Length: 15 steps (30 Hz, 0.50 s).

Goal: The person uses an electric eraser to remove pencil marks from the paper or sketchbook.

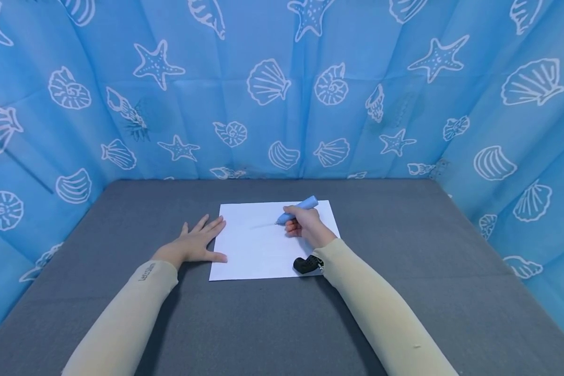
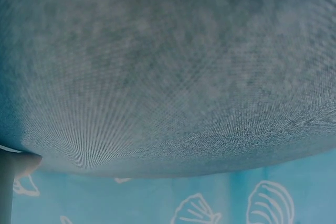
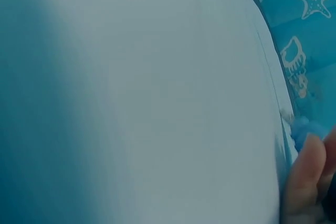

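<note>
A white sheet of paper (image 1: 249,256) lies on the grey table in the head view. My right hand (image 1: 307,224) grips a thick light-blue pen (image 1: 310,201) over the paper's upper right part. The pen slants, its narrow tip down at the sheet, and a faint thin line (image 1: 262,226) runs left from that tip. In the right wrist view the pen (image 3: 307,129) shows blurred beside the fingers (image 3: 307,169). My left hand (image 1: 195,245) is spread flat at the paper's left edge, with thumb and fingertips over the border.
A grey cloth covers the table (image 1: 263,329). Behind it and along both sides hangs a blue curtain (image 1: 244,68) printed with white shells and starfish. A small black device (image 1: 306,265) sits at my right wrist, overlapping the paper's lower right corner.
</note>
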Available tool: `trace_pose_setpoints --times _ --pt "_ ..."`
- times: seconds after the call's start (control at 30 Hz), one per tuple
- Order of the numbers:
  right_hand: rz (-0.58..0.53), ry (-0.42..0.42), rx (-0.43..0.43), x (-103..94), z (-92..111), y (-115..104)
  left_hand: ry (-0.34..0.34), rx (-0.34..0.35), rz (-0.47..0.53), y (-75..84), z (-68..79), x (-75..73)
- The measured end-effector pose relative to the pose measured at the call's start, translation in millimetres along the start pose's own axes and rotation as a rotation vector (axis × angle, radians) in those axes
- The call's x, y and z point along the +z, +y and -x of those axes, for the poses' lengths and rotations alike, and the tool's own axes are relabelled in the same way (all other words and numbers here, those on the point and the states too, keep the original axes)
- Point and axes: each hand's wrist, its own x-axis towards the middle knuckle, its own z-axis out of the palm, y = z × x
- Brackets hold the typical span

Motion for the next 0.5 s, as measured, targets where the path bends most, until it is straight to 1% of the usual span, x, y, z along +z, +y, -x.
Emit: trace_pose_setpoints --times 0.23,0.3,0.5 --pt "0.002 -0.002 0.006 -0.2 -0.3 -1.1 0.012 0.011 0.009 -3.3 -1.2 2.2" --pt "0.013 -0.004 0.005 -0.1 0.4 -1.1 0.012 0.010 0.012 -2.4 -0.4 1.7" --pt "-0.004 0.008 -0.006 -1.7 2.1 -0.4 0.015 0.019 0.015 0.4 1.3 0.6"
